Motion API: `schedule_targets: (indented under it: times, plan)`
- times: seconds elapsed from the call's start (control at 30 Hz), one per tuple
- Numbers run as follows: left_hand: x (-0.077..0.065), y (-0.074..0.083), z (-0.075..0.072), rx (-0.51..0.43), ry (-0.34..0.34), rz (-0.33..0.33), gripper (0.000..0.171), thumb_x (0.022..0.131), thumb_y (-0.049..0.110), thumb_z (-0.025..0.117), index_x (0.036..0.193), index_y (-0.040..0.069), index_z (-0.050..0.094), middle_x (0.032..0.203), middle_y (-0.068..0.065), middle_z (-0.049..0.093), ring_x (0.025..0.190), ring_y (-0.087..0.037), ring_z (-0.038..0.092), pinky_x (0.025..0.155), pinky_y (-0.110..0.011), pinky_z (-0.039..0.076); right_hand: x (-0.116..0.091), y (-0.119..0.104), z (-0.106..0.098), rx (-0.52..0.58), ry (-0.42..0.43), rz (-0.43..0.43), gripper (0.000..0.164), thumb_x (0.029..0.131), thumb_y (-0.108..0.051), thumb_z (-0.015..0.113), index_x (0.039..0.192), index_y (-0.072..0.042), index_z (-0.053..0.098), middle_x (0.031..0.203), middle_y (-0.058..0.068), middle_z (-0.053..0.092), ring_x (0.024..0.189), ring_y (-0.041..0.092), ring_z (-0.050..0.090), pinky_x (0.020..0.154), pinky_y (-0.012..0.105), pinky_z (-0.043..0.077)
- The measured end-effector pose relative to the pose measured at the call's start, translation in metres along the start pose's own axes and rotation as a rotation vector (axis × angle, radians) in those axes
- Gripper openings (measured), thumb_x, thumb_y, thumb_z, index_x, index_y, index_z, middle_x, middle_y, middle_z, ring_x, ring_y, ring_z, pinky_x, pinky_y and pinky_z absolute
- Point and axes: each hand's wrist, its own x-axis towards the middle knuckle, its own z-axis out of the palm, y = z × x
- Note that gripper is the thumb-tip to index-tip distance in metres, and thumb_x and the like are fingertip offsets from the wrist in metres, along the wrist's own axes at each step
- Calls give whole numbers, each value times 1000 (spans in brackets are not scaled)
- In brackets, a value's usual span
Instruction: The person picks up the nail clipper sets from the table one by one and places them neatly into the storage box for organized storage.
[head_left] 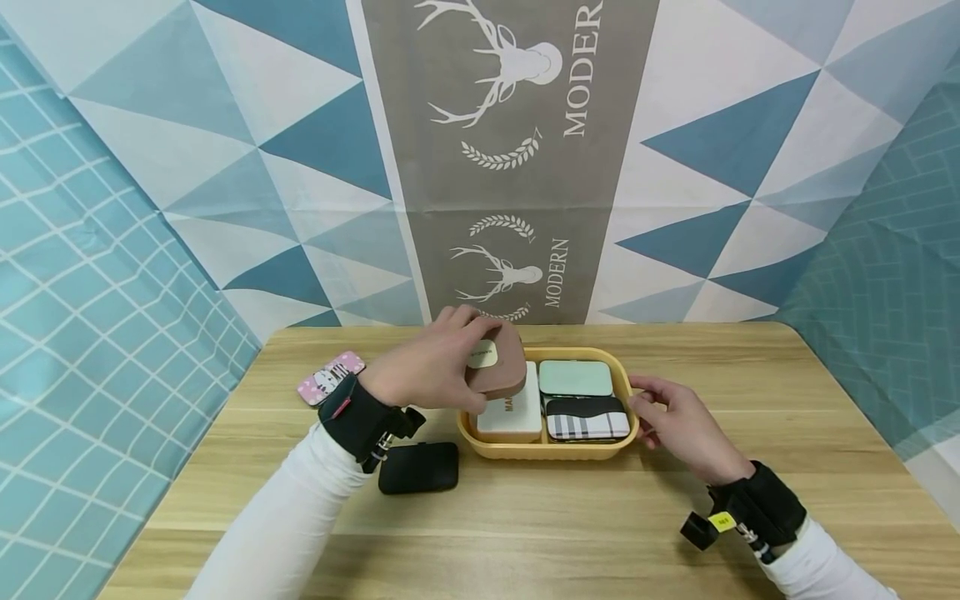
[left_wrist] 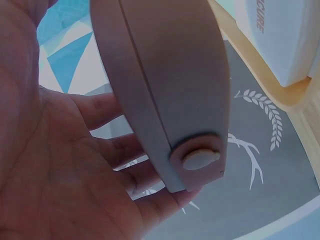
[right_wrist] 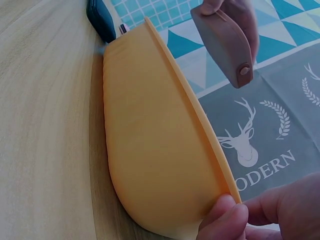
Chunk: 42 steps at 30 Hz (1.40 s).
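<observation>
My left hand (head_left: 435, 360) grips a brown case (head_left: 501, 362) with a pale oval label, holding it above the left part of a yellow basket (head_left: 551, 452). In the left wrist view, the case's side seam and a snap tab (left_wrist: 200, 159) show close up. My right hand (head_left: 678, 421) pinches the basket's right rim, thumb outside, as the right wrist view shows. Inside the basket lie a white box (head_left: 525, 421) with gold lettering, a mint-green case (head_left: 576, 378) and a plaid case with a black band (head_left: 587, 419).
On the wooden table (head_left: 525, 533), a black case (head_left: 418, 467) lies left of the basket's front. A pink patterned case (head_left: 331, 377) sits farther left, behind my left wrist. A patterned cloth backdrop (head_left: 517, 183) rises at the table's back edge.
</observation>
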Motion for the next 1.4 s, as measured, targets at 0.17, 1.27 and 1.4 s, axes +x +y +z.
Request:
schedule_targets:
  times: [0.17, 1.27, 1.4]
  plan:
    - [7, 4, 3, -10, -15, 2, 101, 72, 34, 89, 159, 12, 44, 141, -4, 45, 126, -24, 38, 97, -37, 47, 0, 0, 0, -4, 1, -2, 50, 112, -16, 54, 156, 4, 44, 103, 20, 55, 69, 26, 59, 58, 34, 54]
    - [49, 28, 29, 16, -39, 112, 97, 74, 37, 84, 159, 11, 45, 136, -3, 48, 123, -22, 42, 99, -33, 46, 2, -1, -1, 54, -9, 26, 51, 111, -12, 51, 157, 6, 41, 103, 17, 57, 72, 24, 59, 59, 33, 53]
    - [53, 30, 32, 3, -46, 118, 99, 73, 36, 85, 159, 11, 44, 139, -3, 47, 129, -23, 40, 104, -34, 45, 2, -1, -1, 51, -13, 25, 51, 110, -11, 50, 158, 6, 41, 103, 17, 58, 72, 24, 59, 59, 33, 53]
